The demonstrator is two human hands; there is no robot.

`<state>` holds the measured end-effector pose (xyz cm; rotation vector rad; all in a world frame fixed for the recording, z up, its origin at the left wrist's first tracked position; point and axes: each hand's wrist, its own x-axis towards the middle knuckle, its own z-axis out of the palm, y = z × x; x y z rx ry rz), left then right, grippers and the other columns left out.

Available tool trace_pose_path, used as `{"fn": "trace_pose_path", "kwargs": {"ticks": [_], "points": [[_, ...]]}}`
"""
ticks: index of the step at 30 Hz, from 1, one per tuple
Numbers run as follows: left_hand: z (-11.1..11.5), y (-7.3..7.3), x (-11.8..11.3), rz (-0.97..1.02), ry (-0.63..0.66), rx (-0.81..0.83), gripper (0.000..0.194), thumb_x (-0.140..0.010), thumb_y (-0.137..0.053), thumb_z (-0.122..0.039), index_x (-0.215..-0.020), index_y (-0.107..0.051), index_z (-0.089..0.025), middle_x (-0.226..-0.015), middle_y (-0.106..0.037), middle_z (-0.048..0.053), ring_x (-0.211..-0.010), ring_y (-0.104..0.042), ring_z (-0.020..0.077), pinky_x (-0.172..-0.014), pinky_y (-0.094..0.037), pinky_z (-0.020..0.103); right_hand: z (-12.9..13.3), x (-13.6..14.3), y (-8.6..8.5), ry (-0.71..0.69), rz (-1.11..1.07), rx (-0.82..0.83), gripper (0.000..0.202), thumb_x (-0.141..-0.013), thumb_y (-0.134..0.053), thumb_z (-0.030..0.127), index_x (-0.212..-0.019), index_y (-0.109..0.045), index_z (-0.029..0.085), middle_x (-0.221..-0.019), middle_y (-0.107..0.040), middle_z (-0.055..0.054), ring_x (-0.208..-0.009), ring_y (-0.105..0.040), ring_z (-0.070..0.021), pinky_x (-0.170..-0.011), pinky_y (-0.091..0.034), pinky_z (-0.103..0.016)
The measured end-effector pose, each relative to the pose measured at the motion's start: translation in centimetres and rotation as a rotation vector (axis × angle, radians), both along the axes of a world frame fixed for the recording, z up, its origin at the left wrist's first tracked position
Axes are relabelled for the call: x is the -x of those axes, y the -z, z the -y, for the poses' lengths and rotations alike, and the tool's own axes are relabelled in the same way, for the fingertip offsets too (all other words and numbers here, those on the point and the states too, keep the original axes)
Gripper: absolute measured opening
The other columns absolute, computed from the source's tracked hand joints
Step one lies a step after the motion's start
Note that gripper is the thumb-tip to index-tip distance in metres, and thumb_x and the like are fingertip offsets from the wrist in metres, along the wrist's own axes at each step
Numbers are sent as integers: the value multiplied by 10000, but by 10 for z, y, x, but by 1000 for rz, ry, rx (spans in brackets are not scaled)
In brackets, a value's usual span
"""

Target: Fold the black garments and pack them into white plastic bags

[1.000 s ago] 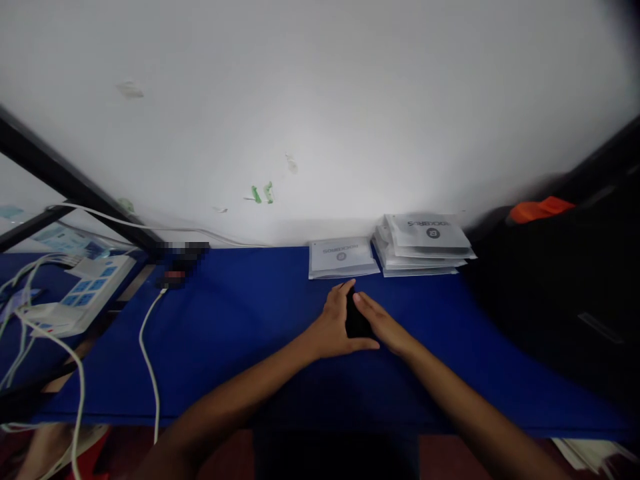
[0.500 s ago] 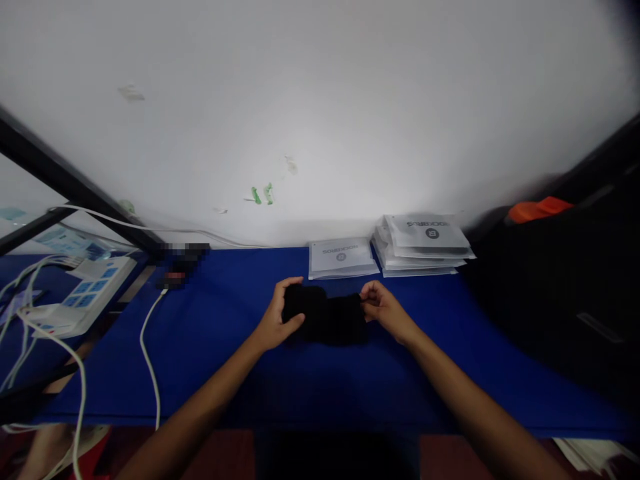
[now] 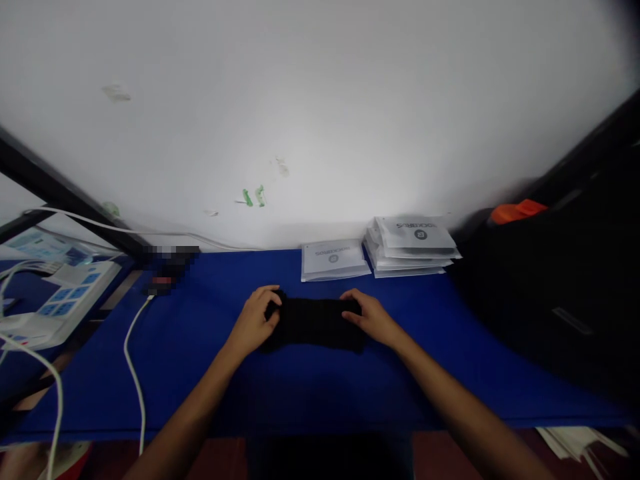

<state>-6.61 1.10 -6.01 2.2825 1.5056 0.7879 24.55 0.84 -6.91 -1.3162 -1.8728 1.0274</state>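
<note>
A strip of black fabric (image 3: 317, 321) lies stretched sideways on the blue tabletop in front of me; its dark colour hides any detail. Fingers and thumb of my left hand (image 3: 257, 320) curl round its left end, where the fabric looks bunched. At the opposite end, my right hand (image 3: 369, 316) has its thumb and fingers closed on the upper right part. Just beyond the fabric rests a flat, pale zip bag (image 3: 334, 260) with printed lettering, touched by neither hand.
Right of that bag is a stack of similar bags (image 3: 415, 240). A large black bulk with an orange patch (image 3: 517, 211) fills the right side. On the left are a power strip (image 3: 75, 297), white cables (image 3: 133, 363) and a blurred-out dark object (image 3: 167, 273). A white wall backs the table.
The left hand has moved left and the black fabric is spread longer and flatter between both hands. My right hand has shifted its grip over the right end. The view has turned slightly right.
</note>
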Motion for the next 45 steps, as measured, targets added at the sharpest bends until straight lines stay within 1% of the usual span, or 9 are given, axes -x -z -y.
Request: {"fn": "trace_pose_path", "kwargs": {"ticks": [4, 7, 11, 15, 25, 31, 37, 43, 45], "points": [[-8, -9, 33, -135, -189, -131, 437, -674, -445, -28, -1053, -561, -214, -1233, -600, 117, -1175, -560, 320, -992, -458, 530, -7, -20, -5, -36, 86, -69, 260, -815, -622, 170, -1069, -616, 225, -1057, -681, -62, -1007, -633, -242, -912, -465, -408], [-6, -17, 33, -232, -234, -249, 390, -694, -459, -31, -1017, -589, -207, -1159, -634, 118, -1145, -564, 347, -988, -440, 549, -11, -35, -11, -18, 216, -103, 331, -820, -635, 180, -1147, -607, 216, -1146, -655, -96, -1070, -619, -265, -947, -459, -430], [-3, -23, 6, -148, 44, -157, 258, -865, -524, -188, -1107, -605, -225, -1236, -610, 104, -1193, -551, 292, -1039, -440, 475, -10, -41, -20, -55, 331, -209, 479, -805, -717, 312, -1255, -580, 224, -1319, -564, -131, -1239, -513, -307, -1039, -412, -470], [-7, -18, -12, -245, 317, 117, 570, -811, -704, -439, -1327, -537, -263, -1444, -491, 110, -1325, -456, 338, -1089, -393, 505, -7, -37, -25, -266, 371, -207, 650, -728, -791, 323, -1328, -550, 249, -1352, -555, -109, -1265, -485, -305, -1078, -380, -475], [-5, -33, -19, -295, 341, 106, 203, -941, -465, -247, -1040, -636, -198, -1033, -689, 78, -983, -624, 244, -916, -457, 393, 3, -34, -38, -322, 532, -248, 496, -708, -543, 45, -1188, -605, 152, -1139, -667, -125, -1083, -592, -279, -947, -475, -417], [-17, -36, -23, -297, 156, 280, 237, -989, -383, -297, -806, -508, -211, -691, -592, -7, -639, -586, 180, -618, -408, 285, 0, -43, -34, -186, 385, -236, 196, -859, -535, 171, -1039, -607, 199, -1070, -703, -82, -973, -669, -242, -875, -518, -383], [-32, -25, -26, -448, -96, -20, 222, -972, -494, -271, -1150, -551, -149, -1076, -621, 129, -980, -601, 282, -811, -445, 372, -12, -42, -19, 240, 351, -555, 286, -934, -531, 266, -1207, -533, 179, -1196, -617, -163, -1166, -573, -313, -981, -477, -475], [-18, -24, -20, -294, 319, 134, 242, -919, -640, -408, -1052, -613, -208, -1053, -608, 53, -995, -570, 238, -888, -449, 364, -8, -35, -14, -148, 338, -409, 223, -932, -616, 347, -1117, -586, 225, -1019, -645, -75, -964, -613, -234, -860, -518, -379], [-15, -21, -18, -284, 366, 183, 272, -893, -673, -433, -1055, -622, -220, -1059, -607, 43, -1011, -563, 242, -897, -441, 374, -8, -33, -14, -250, 385, -355, 277, -885, -685, 370, -1102, -607, 217, -1039, -632, -80, -988, -590, -246, -867, -507, -385]]}}
